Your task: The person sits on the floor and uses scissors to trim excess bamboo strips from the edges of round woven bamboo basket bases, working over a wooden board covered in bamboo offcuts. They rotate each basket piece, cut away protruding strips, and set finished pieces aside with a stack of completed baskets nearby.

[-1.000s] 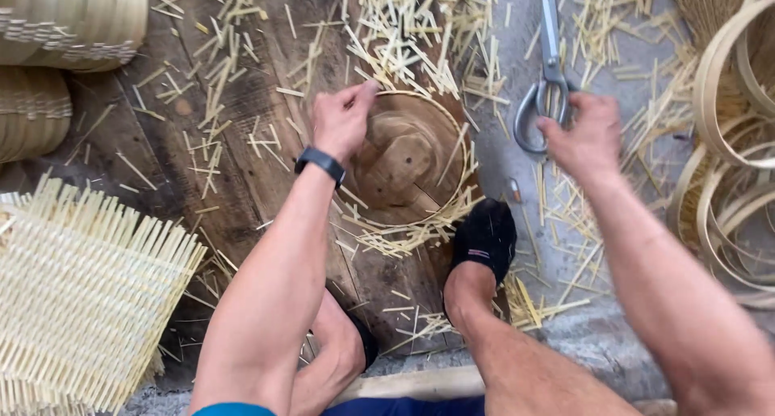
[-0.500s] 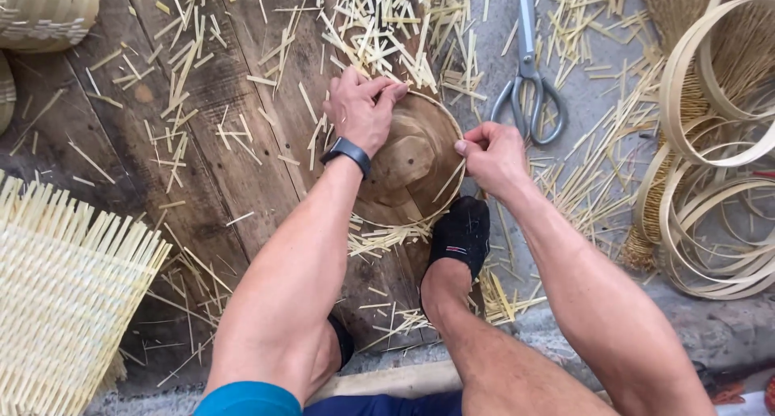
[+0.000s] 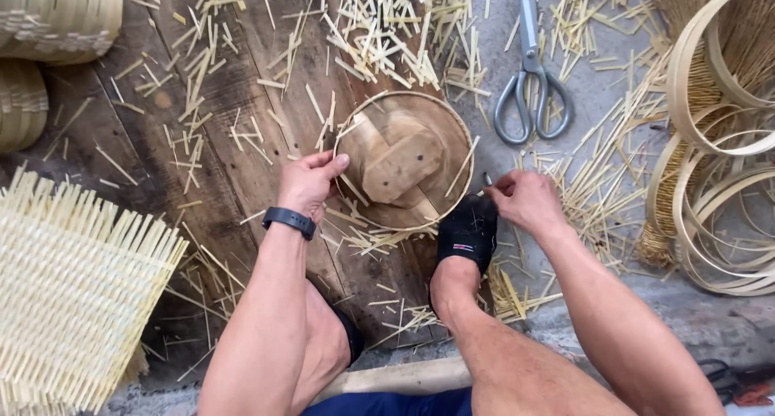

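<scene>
Since 0.5 s ago the left hand (image 3: 308, 183) has slid from the top of the round mould (image 3: 404, 159) to its left rim, fingers curled on the edge. The right hand (image 3: 523, 199) has dropped to the lower right rim, fingertips pinching a thin strip. The mould sits on the board (image 3: 202, 125) by the black shoe (image 3: 468, 232), with scissors (image 3: 531, 85) just beyond and hoops (image 3: 718, 141) at the right.

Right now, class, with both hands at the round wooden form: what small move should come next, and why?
Probably press the thin bamboo hoop down snug around the wooden form. The left hand grips the rim on one side, the right hand pinches near the opposite edge, and a black-socked foot braces the near rim. The scissors lie untouched beyond.
</scene>
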